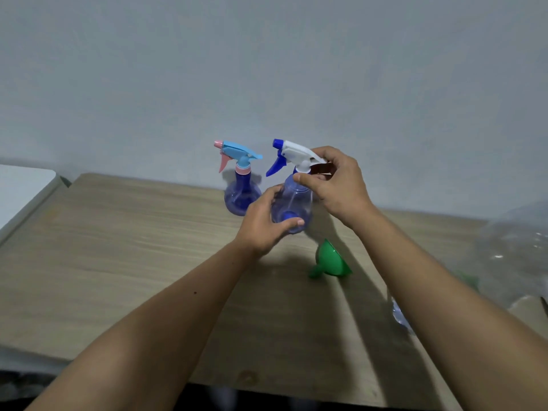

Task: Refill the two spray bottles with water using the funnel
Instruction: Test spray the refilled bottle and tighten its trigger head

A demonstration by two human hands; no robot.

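A clear blue spray bottle with a white and dark-blue trigger head is held up over the wooden table. My left hand grips its body from the left side. My right hand curls round the neck and the back of the trigger head. A second blue spray bottle with a light-blue and pink head stands upright on the table just behind and to the left. The green funnel lies on its side on the table, below my right wrist.
A large clear plastic water bottle stands at the table's right edge, blurred. Part of a clear item shows beneath my right forearm. A white surface adjoins the table at far left. A grey wall rises behind.
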